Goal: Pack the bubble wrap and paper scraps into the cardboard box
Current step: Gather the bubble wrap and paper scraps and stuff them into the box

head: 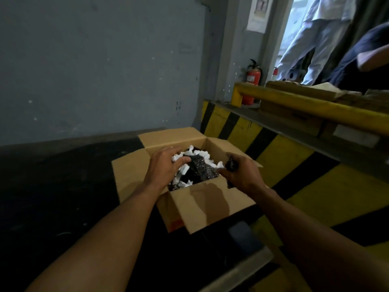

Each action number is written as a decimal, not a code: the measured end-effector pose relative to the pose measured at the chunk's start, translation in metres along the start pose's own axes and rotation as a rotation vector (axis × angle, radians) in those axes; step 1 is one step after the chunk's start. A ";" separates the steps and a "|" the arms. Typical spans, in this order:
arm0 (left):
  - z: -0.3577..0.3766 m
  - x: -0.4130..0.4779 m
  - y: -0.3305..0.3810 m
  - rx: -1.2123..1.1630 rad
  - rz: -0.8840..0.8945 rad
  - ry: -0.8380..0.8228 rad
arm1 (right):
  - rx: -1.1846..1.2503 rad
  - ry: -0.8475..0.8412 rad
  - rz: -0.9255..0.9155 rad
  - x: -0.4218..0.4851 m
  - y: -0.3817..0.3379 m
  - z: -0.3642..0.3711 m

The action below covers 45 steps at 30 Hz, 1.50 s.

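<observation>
Over the open cardboard box (pixel 200 201): left hand (pixel 166 168) curled round white paper scraps (pixel 202 154); right hand (pixel 241 177) grips dark bubble wrap (pixel 202 169).

At one to two o'clock, a person in pale clothes (pixel 315 39) and another in a dark top (pixel 368 57) were cut off by the top and right edges. The poster (pixel 257 15) at twelve o'clock lost its top, and its print was too small to read. The yellow rail (pixel 305 104) hid part of the fire extinguisher (pixel 253 77). The left hand (pixel 164 167) covered some paper scraps (pixel 200 153), its grip untellable. The fingers of the right hand (pixel 242 175) hid most of a dark piece (pixel 231 164). Both forearms ran off at six o'clock.
</observation>
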<state>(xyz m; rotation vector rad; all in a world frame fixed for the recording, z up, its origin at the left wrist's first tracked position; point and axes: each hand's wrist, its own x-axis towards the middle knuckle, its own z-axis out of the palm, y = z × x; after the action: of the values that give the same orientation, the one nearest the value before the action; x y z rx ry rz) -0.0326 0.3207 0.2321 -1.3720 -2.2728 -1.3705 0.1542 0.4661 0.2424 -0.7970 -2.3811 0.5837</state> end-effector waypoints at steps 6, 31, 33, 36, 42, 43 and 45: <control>0.033 0.038 -0.008 0.092 -0.072 0.013 | 0.044 -0.046 -0.048 0.069 0.038 0.018; 0.164 0.150 -0.148 0.315 -0.366 -0.187 | 0.075 -0.374 -0.067 0.263 0.111 0.185; 0.168 0.148 -0.148 0.303 -0.382 -0.175 | 0.111 -0.352 -0.040 0.263 0.112 0.184; 0.165 0.152 -0.146 0.300 -0.441 -0.137 | 0.084 -0.365 0.003 0.270 0.117 0.183; 0.161 0.145 -0.155 0.458 -0.390 -0.252 | 0.074 -0.329 -0.102 0.269 0.123 0.179; 0.161 0.144 -0.153 0.450 -0.392 -0.246 | 0.091 -0.307 -0.086 0.268 0.123 0.177; 0.159 0.142 -0.145 0.423 -0.413 -0.251 | 0.081 -0.288 -0.083 0.270 0.125 0.174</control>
<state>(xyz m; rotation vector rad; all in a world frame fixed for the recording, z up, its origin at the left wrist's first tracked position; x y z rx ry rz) -0.1767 0.5074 0.1273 -1.0207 -2.9153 -0.7484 -0.0839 0.6938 0.1406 -0.6097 -2.6159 0.8020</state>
